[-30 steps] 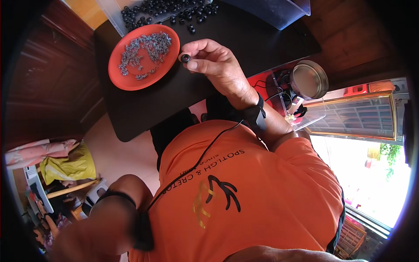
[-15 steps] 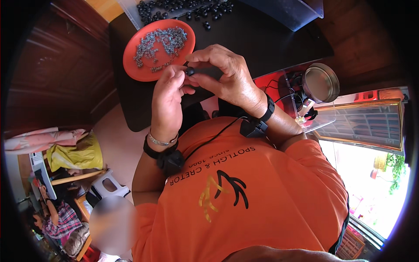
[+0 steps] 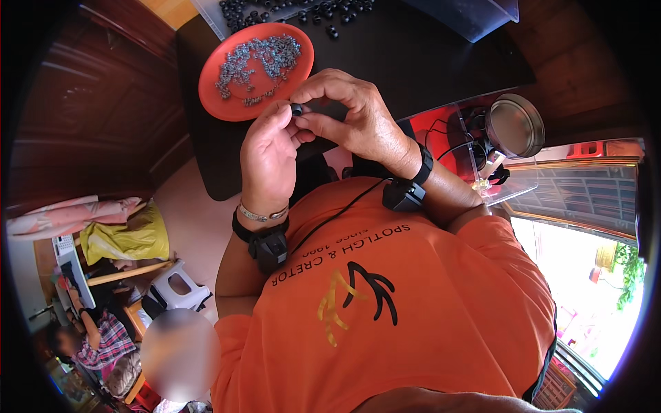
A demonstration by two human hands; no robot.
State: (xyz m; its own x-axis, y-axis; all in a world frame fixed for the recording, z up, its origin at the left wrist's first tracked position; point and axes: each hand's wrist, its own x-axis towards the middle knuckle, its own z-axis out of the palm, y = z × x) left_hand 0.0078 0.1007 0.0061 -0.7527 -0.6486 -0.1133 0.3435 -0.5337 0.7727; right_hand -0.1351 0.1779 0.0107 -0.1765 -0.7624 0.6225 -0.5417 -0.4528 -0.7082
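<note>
Small black piece (image 3: 297,109) — raised at the fingertips of both hands, just off the near edge of the plate as I see it. Right hand (image 3: 365,127) pinches it, index finger arched above, thumb below. Left hand (image 3: 267,158) is upright, thumb and fingers bunched, tips meeting the piece from the left side; can't tell whether they grip it or only steady it, contact partly hidden.

Beyond the hands, an orange-red plate (image 3: 208,84) sits on a dark table (image 3: 392,65), with small silvery metal bits (image 3: 236,67) scattered over it, some bare plate showing between them. Behind the plate, a clear shallow container (image 3: 208,15) holds many black pieces of like look; more lie on the tabletop beside it, with one pair or single piece (image 3: 332,32) nearer the person. Clear bluish bin (image 3: 475,17) at the table's far right.

Both wrists carry black straps with boxy units — left unit (image 3: 268,249), right unit (image 3: 405,194). Bracelet (image 3: 255,215) on the left wrist too. Thin black cord (image 3: 344,215) crosses the orange shirt (image 3: 454,296).

Right of the person: round metal tin (image 3: 515,126) near dark cables. Left side: yellow cloth (image 3: 131,234), pale stool (image 3: 180,283), another person in a plaid shirt (image 3: 107,341) farther back.
</note>
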